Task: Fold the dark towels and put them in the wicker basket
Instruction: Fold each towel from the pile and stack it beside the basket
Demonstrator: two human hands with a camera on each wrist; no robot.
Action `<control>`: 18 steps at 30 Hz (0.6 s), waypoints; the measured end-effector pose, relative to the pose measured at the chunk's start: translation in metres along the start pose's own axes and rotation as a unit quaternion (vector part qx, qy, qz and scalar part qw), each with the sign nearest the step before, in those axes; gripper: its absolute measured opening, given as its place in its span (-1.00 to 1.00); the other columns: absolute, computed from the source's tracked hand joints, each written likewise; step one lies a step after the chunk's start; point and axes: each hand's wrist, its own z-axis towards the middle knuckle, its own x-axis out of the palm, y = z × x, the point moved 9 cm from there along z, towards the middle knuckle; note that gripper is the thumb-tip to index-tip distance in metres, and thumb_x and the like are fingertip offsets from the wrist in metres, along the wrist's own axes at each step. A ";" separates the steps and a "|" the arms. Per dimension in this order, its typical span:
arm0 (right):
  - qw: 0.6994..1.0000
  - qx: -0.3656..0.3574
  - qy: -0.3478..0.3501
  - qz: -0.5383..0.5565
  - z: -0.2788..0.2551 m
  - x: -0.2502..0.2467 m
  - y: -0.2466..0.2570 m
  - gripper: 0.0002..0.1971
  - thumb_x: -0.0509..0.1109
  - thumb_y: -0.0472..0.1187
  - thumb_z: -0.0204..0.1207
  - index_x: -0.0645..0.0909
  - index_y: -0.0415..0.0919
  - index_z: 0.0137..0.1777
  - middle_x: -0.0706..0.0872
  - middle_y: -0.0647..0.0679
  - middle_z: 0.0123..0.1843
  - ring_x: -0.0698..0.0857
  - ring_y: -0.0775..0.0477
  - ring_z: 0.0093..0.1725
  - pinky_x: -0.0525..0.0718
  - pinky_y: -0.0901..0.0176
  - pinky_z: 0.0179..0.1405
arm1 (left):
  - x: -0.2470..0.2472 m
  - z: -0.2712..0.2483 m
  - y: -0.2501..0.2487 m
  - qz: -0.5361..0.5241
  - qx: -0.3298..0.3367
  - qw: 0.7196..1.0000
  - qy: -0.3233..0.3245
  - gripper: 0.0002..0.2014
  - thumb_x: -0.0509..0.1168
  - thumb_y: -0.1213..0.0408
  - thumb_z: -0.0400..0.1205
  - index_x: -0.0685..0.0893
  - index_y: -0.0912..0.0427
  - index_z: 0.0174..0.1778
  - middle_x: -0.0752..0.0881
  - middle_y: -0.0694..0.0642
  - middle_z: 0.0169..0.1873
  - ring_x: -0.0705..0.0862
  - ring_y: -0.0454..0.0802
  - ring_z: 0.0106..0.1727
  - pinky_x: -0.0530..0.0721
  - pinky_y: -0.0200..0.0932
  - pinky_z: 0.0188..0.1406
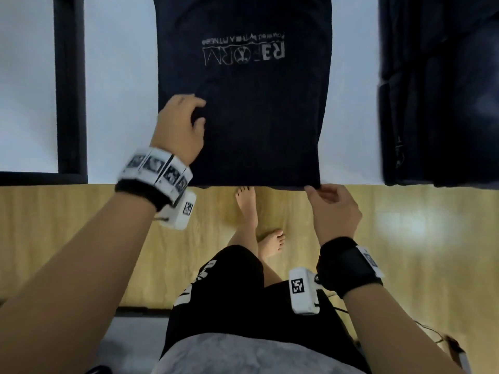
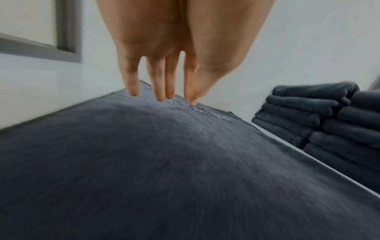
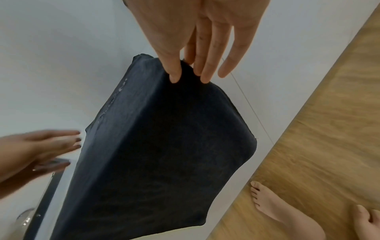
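Observation:
A dark towel (image 1: 256, 117) with a pale printed logo lies flat on the white table (image 1: 121, 103), its near edge at the table's front edge. My left hand (image 1: 194, 112) is at the towel's left side, its straight fingers (image 2: 162, 91) just above or brushing the cloth (image 2: 164, 162). My right hand (image 1: 314, 190) pinches the towel's near right corner between thumb and fingers (image 3: 205, 73), lifting that corner of the towel (image 3: 164, 154) a little. No wicker basket is in any view.
A stack of folded dark towels (image 1: 437, 90) (image 2: 318, 121) sits on the table to the right. A dark frame (image 1: 70, 90) runs along the table's left part. Below the table edge are the wooden floor (image 1: 405, 225) and my bare feet.

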 end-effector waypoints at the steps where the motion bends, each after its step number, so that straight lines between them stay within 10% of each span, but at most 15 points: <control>1: 1.000 -0.004 -0.006 0.007 -0.001 0.000 0.000 -0.86 0.59 0.03 0.39 0.67 0.12 -0.16 0.77 0.23 -0.22 0.67 0.47 -0.19 0.48 0.71 -0.28 | -0.008 -0.019 0.013 -0.002 -0.029 0.999 -0.038 -0.73 0.25 0.41 0.65 0.66 0.27 0.25 0.61 0.27 0.26 0.60 0.13 0.27 0.40 -0.30 0.24; 5: 1.000 -0.008 -0.009 0.006 -0.002 0.003 0.000 -0.90 0.54 0.04 0.41 0.69 0.10 -0.20 0.76 0.23 -0.22 0.69 0.34 -0.15 0.48 0.57 -0.21 | -0.006 -0.103 0.078 -0.008 -0.221 0.970 -0.105 -0.85 0.23 0.44 0.58 0.61 0.29 0.04 0.61 0.28 0.07 0.47 0.00 -0.08 0.25 -0.44 -0.07; 9: 1.000 -0.024 0.003 0.004 -0.002 0.008 0.006 -0.82 0.49 -0.04 0.38 0.60 -0.06 -0.36 0.67 0.15 -0.39 0.59 0.17 -0.34 0.49 0.31 -0.28 | 0.036 -0.156 0.116 -0.095 -0.394 0.912 -0.062 -0.74 0.35 0.26 0.57 0.57 0.18 0.16 0.65 0.05 0.13 0.56 -0.08 -0.02 0.39 -0.25 -0.02; 12: 0.999 -0.041 0.028 -0.014 -0.001 0.014 0.018 -0.83 0.48 -0.09 0.36 0.55 -0.07 -0.35 0.63 0.14 -0.40 0.57 0.13 -0.34 0.47 0.37 -0.33 | 0.052 -0.153 0.120 -0.156 -0.404 0.900 -0.046 -0.59 0.42 0.07 0.56 0.61 0.12 0.29 0.67 -0.09 0.17 0.62 -0.15 0.08 0.46 -0.23 0.07; 18: 0.998 -0.032 0.051 0.009 0.005 0.014 0.026 -0.71 0.61 -0.11 0.34 0.51 0.10 -0.12 0.68 0.20 -0.25 0.65 0.30 -0.25 0.48 0.59 -0.43 | 0.051 -0.144 0.129 -0.212 -0.390 0.895 -0.040 -0.76 0.43 0.05 0.54 0.61 0.08 -0.33 0.73 0.08 -0.25 0.70 0.13 -0.17 0.66 0.00 -0.03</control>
